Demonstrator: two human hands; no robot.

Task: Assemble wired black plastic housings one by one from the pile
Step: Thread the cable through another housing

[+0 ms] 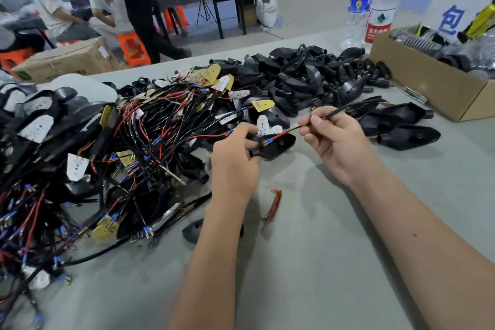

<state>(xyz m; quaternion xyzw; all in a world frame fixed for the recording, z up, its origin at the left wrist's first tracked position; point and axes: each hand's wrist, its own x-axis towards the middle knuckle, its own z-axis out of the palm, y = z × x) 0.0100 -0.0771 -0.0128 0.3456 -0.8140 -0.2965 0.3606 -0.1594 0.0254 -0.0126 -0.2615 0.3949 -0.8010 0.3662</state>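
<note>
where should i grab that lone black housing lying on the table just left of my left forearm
Take the lone black housing across its rounded body, coming from above and from its left. It lies flat and apart from the wire pile; its right end is hidden behind the forearm.

Two water bottles (375, 2) at the far edge of my desk (308, 262). One open cardboard box (434, 86) on the right, one closed carton (64, 61) on the floor. One orange strip (273, 203) between my forearms. Loose black housings (308, 72): too many to count.
</note>
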